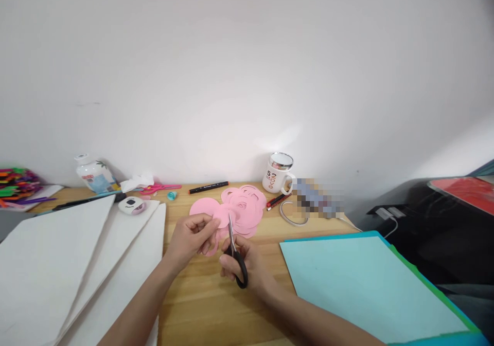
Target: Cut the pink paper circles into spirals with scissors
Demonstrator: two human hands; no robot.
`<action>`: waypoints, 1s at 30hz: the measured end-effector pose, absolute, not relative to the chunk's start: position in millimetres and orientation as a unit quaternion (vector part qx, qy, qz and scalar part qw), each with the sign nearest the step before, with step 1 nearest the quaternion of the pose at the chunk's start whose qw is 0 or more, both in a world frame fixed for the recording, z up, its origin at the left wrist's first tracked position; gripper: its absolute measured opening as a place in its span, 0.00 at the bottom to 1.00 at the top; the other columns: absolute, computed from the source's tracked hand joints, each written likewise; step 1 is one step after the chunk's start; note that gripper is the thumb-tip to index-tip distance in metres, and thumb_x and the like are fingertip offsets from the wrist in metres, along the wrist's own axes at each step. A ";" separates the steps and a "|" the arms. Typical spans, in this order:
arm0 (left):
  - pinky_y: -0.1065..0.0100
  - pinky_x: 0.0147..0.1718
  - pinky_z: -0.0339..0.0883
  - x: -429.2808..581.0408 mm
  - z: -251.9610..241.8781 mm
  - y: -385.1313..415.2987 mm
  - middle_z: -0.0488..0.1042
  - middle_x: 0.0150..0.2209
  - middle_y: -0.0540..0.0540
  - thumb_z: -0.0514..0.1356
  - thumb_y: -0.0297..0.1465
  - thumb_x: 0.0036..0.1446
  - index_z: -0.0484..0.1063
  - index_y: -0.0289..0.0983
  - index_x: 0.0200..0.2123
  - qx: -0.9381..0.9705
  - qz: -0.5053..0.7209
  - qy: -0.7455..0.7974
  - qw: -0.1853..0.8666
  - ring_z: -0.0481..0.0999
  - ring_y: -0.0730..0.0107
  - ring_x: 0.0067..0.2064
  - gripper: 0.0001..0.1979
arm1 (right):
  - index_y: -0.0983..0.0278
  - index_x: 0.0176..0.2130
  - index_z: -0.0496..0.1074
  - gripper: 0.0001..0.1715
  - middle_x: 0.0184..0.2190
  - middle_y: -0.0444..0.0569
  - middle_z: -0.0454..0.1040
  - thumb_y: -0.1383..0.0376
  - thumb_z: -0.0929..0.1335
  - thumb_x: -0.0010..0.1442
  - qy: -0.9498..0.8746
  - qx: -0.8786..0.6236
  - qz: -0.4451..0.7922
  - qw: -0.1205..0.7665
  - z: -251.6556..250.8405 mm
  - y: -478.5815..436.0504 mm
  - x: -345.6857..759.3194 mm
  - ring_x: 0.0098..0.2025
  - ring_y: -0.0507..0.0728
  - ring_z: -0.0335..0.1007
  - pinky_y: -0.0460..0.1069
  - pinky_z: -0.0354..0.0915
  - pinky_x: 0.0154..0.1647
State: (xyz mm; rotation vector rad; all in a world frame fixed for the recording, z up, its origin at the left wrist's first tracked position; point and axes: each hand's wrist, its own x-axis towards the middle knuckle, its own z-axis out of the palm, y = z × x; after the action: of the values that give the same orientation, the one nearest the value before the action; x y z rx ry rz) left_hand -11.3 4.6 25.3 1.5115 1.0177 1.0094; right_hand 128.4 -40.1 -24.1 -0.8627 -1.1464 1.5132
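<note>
My left hand (191, 238) pinches a pink paper cutout (206, 210) above the wooden desk (200, 294). My right hand (247, 266) grips black-handled scissors (234, 253), fingers through the loops, blades pointing up into the pink paper. Behind the hands lies a pile of pink cut paper shapes (245, 207).
Large white sheets (57, 269) lie at the left, stacked light blue and green sheets (366, 284) at the right. Along the wall stand a white mug (278, 174), a black marker (208, 187), a bottle (94, 174), a tape dispenser (131, 205) and coloured strips (17, 184). A black object (443, 222) sits far right.
</note>
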 end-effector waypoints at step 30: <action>0.78 0.13 0.49 -3.7 20.0 -0.8 0.65 0.14 0.53 0.56 0.37 0.53 0.66 0.33 0.16 0.648 0.366 0.424 0.516 0.58 0.83 0.14 0.17 | 0.63 0.29 0.62 0.20 0.20 0.39 0.63 0.54 0.72 0.44 -0.498 -0.338 0.606 0.521 -22.2 -36.8 127.6 0.18 0.47 0.53 0.43 0.55 0.18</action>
State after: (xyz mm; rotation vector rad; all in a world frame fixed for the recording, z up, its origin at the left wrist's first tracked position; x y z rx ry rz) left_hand -3.7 -0.8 20.0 1.5569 1.0194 0.8787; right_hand 127.6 -36.8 -22.2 -0.8102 -1.1925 1.4518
